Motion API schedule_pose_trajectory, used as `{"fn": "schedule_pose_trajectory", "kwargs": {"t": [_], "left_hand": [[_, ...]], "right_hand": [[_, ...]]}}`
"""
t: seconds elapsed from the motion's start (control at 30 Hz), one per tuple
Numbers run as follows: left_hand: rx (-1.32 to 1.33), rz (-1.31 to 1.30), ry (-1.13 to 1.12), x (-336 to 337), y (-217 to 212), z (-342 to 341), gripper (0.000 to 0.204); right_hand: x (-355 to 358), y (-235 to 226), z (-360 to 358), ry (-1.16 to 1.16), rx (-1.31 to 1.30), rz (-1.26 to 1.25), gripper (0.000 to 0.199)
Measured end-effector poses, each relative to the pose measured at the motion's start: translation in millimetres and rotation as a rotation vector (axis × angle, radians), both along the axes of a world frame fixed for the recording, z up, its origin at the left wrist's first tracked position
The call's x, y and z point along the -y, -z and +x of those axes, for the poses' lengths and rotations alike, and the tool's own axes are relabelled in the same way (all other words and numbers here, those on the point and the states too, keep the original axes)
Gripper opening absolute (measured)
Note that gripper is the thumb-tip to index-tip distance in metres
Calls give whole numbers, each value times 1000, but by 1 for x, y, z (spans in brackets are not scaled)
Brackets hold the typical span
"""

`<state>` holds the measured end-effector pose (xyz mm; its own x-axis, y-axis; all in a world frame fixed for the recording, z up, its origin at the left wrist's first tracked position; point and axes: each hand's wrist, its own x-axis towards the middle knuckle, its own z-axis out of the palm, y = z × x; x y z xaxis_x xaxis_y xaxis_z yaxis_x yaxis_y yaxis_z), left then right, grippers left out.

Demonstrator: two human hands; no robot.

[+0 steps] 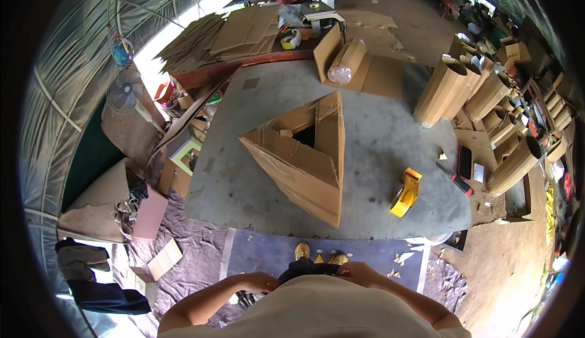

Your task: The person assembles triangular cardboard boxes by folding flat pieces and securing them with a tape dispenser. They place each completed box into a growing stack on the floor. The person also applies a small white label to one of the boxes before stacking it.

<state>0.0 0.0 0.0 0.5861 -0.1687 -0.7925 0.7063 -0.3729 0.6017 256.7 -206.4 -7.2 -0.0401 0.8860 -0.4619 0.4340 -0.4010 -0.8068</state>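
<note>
My left hand (261, 282) is at the left side of my waist, against the dark clothing (309, 268) below my pale shirt. On the other side, my right hand (355, 272) is at the waist too. The fingers of both are mostly hidden or too small to make out. Neither hand touches the grey table in front of me. On that table stands a triangular brown cardboard piece (304, 176), taped at its edges, with a dark opening in its top. A yellow tape dispenser (406, 193) lies to its right.
The grey table (378, 137) also carries a utility knife (461, 184), a phone (465, 162), and an open carton (381, 76) holding a cardboard roll (347, 60). Tall cardboard tubes (442, 88) stand at right. Flat cardboard sheets (244, 30) lie stacked behind. A fan (127, 94) is at left.
</note>
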Motion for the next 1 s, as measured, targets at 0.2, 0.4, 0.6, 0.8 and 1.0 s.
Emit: {"fn": "schedule_pose_trajectory", "kwargs": {"t": [0.2, 0.4, 0.6, 0.8, 1.0], "left_hand": [[-209, -98, -23, 11, -15, -25, 32], [-193, -165, -73, 31, -22, -46, 38], [-180, -177, -44, 24, -10, -46, 44], [83, 416, 232, -31, -24, -31, 54], [1234, 424, -924, -153, -137, 110, 22]], "right_hand": [[-40, -12, -14, -71, -166, -16, 36], [-85, 4, -31, -300, -236, -6, 35], [-113, -1, -42, -434, -138, -30, 39], [-72, -21, -16, -105, -112, 198, 33], [-54, -83, 2, 1008, 159, 588, 47]]}}
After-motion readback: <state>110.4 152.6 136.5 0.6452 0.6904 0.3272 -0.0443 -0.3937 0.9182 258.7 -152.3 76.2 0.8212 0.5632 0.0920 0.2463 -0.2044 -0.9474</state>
